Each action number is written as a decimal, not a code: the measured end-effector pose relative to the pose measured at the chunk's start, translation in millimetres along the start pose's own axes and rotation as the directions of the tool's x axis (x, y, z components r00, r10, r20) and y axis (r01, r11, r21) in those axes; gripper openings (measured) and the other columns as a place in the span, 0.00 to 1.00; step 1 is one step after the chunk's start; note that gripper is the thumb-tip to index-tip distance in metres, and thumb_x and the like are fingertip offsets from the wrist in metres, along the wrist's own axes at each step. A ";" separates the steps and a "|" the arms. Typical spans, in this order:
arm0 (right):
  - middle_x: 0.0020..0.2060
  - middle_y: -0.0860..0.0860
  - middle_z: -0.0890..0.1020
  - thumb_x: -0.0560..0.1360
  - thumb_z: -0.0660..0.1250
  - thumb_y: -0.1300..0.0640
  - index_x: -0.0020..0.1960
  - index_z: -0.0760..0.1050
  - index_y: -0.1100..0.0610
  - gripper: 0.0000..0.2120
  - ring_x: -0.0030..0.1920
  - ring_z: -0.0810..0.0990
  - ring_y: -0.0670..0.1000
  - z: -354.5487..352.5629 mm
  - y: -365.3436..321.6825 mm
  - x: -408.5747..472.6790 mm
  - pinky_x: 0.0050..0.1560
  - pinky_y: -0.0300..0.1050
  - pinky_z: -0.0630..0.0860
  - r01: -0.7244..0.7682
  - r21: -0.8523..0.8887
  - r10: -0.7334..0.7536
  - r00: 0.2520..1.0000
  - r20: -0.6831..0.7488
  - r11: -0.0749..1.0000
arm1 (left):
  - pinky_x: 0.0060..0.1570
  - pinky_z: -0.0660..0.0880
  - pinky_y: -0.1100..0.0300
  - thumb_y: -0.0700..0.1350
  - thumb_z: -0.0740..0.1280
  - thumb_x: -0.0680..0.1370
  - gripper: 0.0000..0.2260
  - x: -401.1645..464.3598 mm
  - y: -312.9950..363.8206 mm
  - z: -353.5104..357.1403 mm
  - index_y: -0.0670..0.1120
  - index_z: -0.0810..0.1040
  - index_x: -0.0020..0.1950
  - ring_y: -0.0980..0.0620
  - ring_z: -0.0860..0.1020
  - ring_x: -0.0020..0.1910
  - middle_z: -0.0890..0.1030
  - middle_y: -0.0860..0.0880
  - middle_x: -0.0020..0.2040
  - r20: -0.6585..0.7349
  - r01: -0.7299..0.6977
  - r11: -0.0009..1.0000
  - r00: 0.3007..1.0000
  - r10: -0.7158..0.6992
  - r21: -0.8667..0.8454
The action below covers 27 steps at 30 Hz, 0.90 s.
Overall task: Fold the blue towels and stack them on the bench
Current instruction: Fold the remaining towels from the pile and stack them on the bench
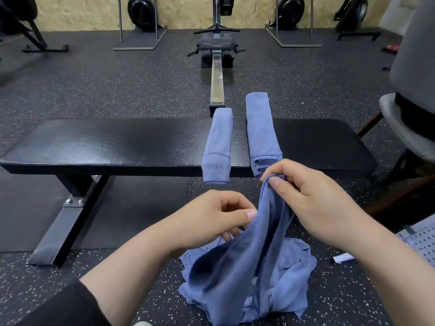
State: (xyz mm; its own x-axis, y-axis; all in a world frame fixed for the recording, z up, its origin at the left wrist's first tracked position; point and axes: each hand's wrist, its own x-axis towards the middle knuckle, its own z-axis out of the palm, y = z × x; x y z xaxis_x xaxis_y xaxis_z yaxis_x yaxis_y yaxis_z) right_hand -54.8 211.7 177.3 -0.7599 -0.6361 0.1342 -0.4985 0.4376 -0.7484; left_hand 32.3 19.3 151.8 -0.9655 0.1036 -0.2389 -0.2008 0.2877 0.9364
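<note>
An unfolded blue towel hangs between my hands in front of the black bench. My right hand pinches its top edge, held higher. My left hand pinches the cloth lower on its left side. The towel's lower part drapes down onto a crumpled heap of blue towels on the floor. Two folded blue towels lie across the bench side by side: a single one with lettering on the left, and a thicker stack on the right.
A rowing machine stretches away behind the bench. A grey chair stands at the right. A perforated white panel and a small white tag lie on the speckled rubber floor at the right. Gym racks line the far wall.
</note>
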 end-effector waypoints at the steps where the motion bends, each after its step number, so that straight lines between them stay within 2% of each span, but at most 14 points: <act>1: 0.29 0.39 0.75 0.83 0.63 0.55 0.48 0.77 0.43 0.09 0.31 0.71 0.42 0.4 -1.0 -0.2 0.34 0.33 0.67 0.003 0.008 -0.003 1.000 -0.006 1.000 | 0.44 0.79 0.56 0.47 0.69 0.81 0.06 -0.7 -0.8 0.9 0.46 0.83 0.49 0.54 0.78 0.38 0.81 0.52 0.39 0.003 -0.005 1.000 1.000 0.005 -0.015; 3: 0.28 0.37 0.75 0.83 0.63 0.56 0.48 0.77 0.44 0.09 0.30 0.71 0.42 2.5 -3.8 0.2 0.34 0.32 0.66 0.014 0.005 -0.014 1.000 -0.004 1.000 | 0.47 0.80 0.52 0.51 0.70 0.78 0.07 -0.7 -1.5 3.2 0.49 0.83 0.45 0.54 0.78 0.39 0.81 0.50 0.39 -0.025 -0.013 0.999 1.000 0.012 -0.032; 5: 0.28 0.36 0.75 0.83 0.64 0.57 0.48 0.77 0.45 0.09 0.31 0.72 0.41 6.1 -5.9 0.9 0.34 0.31 0.66 0.024 -0.001 -0.024 1.000 0.012 1.000 | 0.47 0.79 0.52 0.51 0.71 0.78 0.10 0.0 -2.4 6.1 0.46 0.82 0.42 0.54 0.76 0.38 0.79 0.50 0.37 -0.068 -0.026 0.999 0.997 0.024 -0.030; 10: 0.29 0.36 0.77 0.82 0.65 0.58 0.49 0.79 0.46 0.08 0.31 0.74 0.40 7.6 -3.4 5.2 0.35 0.31 0.67 0.010 0.016 -0.010 1.000 0.004 1.000 | 0.39 0.68 0.63 0.50 0.70 0.79 0.15 3.3 2.0 9.5 0.41 0.76 0.40 0.55 0.71 0.36 0.75 0.50 0.34 -0.168 -0.064 0.998 0.984 0.064 0.009; 14: 0.34 0.45 0.82 0.79 0.68 0.56 0.49 0.81 0.42 0.09 0.32 0.75 0.44 -2.2 4.2 5.9 0.36 0.36 0.71 0.004 -0.051 -0.003 1.000 0.018 0.999 | 0.30 0.66 0.66 0.49 0.69 0.80 0.14 9.1 3.4 3.3 0.41 0.76 0.40 0.55 0.70 0.31 0.75 0.52 0.31 -0.285 -0.052 0.999 0.957 0.050 0.001; 16: 0.34 0.48 0.82 0.79 0.68 0.56 0.47 0.80 0.38 0.11 0.34 0.76 0.47 -2.9 8.5 5.7 0.38 0.39 0.71 -0.002 -0.108 0.004 1.000 0.017 0.994 | 0.27 0.65 0.68 0.46 0.70 0.79 0.10 11.1 0.1 -1.4 0.45 0.76 0.40 0.57 0.69 0.27 0.75 0.56 0.29 -0.279 -0.021 0.987 0.958 0.065 0.159; 18: 0.32 0.48 0.81 0.79 0.68 0.56 0.45 0.78 0.36 0.13 0.34 0.76 0.49 -2.2 10.0 5.6 0.38 0.40 0.71 0.009 -0.142 -0.011 1.000 -0.017 0.990 | 0.28 0.65 0.67 0.43 0.69 0.77 0.08 13.4 -5.6 -5.5 0.51 0.73 0.41 0.57 0.69 0.28 0.75 0.56 0.30 -0.271 0.034 0.919 0.959 0.081 0.393; 20: 0.31 0.46 0.80 0.79 0.66 0.56 0.44 0.78 0.38 0.13 0.31 0.74 0.47 -3.9 10.8 6.3 0.35 0.39 0.70 0.008 -0.136 -0.018 0.997 -0.073 0.991 | 0.33 0.67 0.64 0.42 0.67 0.75 0.08 14.4 -11.0 -10.8 0.54 0.71 0.41 0.56 0.72 0.33 0.77 0.55 0.33 -0.309 0.101 0.853 0.948 0.073 0.512; 23: 0.32 0.41 0.81 0.80 0.66 0.57 0.48 0.81 0.43 0.10 0.32 0.75 0.41 -12.4 15.7 7.8 0.34 0.32 0.68 -0.010 -0.102 -0.009 0.982 -0.187 0.995 | 0.43 0.72 0.55 0.43 0.64 0.75 0.06 12.2 -18.2 -29.4 0.55 0.73 0.46 0.48 0.77 0.45 0.80 0.54 0.43 -0.396 0.272 0.732 0.918 -0.002 0.624; 24: 0.35 0.41 0.82 0.80 0.66 0.57 0.49 0.81 0.44 0.09 0.35 0.77 0.40 -16.0 18.9 8.3 0.37 0.33 0.70 -0.020 -0.105 -0.003 0.977 -0.212 0.994 | 0.46 0.74 0.55 0.44 0.64 0.75 0.05 10.6 -22.2 -38.6 0.55 0.74 0.47 0.46 0.78 0.48 0.81 0.53 0.46 -0.430 0.339 0.684 0.902 -0.040 0.646; 26: 0.39 0.40 0.84 0.80 0.65 0.56 0.48 0.81 0.41 0.10 0.40 0.80 0.41 -25.4 25.7 8.3 0.43 0.41 0.75 -0.049 -0.120 0.019 0.969 -0.245 0.991 | 0.48 0.75 0.54 0.45 0.64 0.75 0.05 4.0 -28.0 -57.6 0.56 0.76 0.44 0.44 0.79 0.50 0.82 0.51 0.49 -0.500 0.455 0.627 0.858 -0.119 0.632; 27: 0.40 0.37 0.84 0.80 0.65 0.56 0.46 0.80 0.40 0.11 0.41 0.80 0.40 -31.2 28.7 7.5 0.43 0.40 0.75 -0.063 -0.130 0.029 0.968 -0.250 0.990 | 0.48 0.76 0.54 0.46 0.64 0.74 0.05 -0.1 -29.7 -66.1 0.56 0.76 0.41 0.43 0.79 0.49 0.83 0.50 0.49 -0.531 0.498 0.615 0.835 -0.148 0.612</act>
State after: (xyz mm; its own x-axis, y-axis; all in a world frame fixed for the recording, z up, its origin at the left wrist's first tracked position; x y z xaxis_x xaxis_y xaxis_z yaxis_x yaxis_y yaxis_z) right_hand -87.9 239.3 177.1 -0.8540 -0.4445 0.2704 -0.4997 0.5557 -0.6645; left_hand 27.4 -52.2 141.1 -0.8640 -0.4612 -0.2017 -0.5028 0.8109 0.2995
